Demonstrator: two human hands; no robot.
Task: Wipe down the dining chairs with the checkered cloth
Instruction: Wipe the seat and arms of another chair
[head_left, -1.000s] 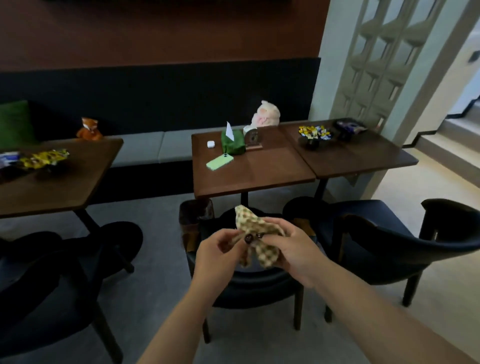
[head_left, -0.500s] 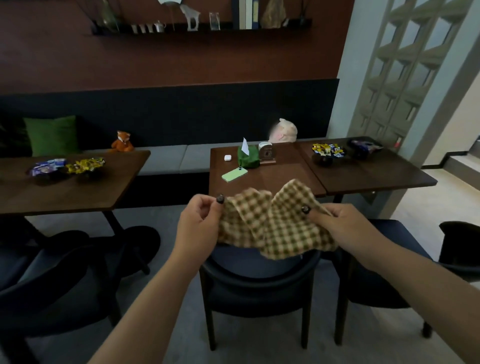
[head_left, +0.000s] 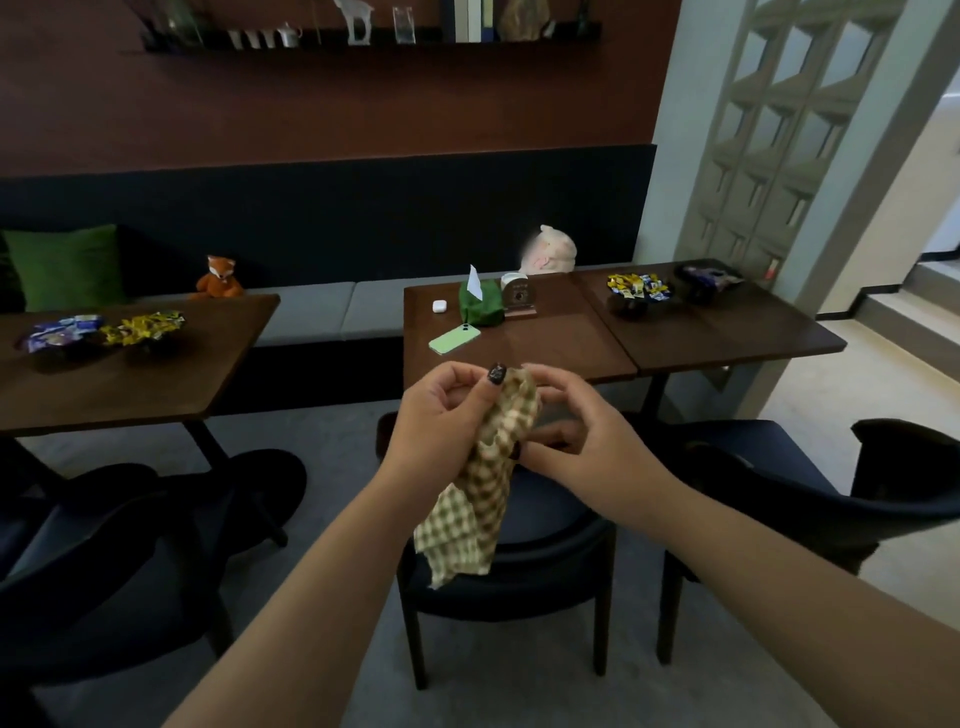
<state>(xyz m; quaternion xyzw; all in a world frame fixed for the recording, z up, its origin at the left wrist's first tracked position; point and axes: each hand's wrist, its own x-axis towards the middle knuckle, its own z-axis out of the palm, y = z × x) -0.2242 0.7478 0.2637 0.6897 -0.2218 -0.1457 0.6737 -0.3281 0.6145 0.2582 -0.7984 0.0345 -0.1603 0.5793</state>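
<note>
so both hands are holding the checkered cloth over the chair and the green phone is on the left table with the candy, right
Not quite. In the head view the green phone lies on the middle table, near the tissue holder. The rest holds: left hand and right hand both hold the checkered cloth above the chair.

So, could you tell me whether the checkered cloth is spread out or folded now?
Folded: the checkered cloth hangs doubled between the left hand and right hand.
</note>
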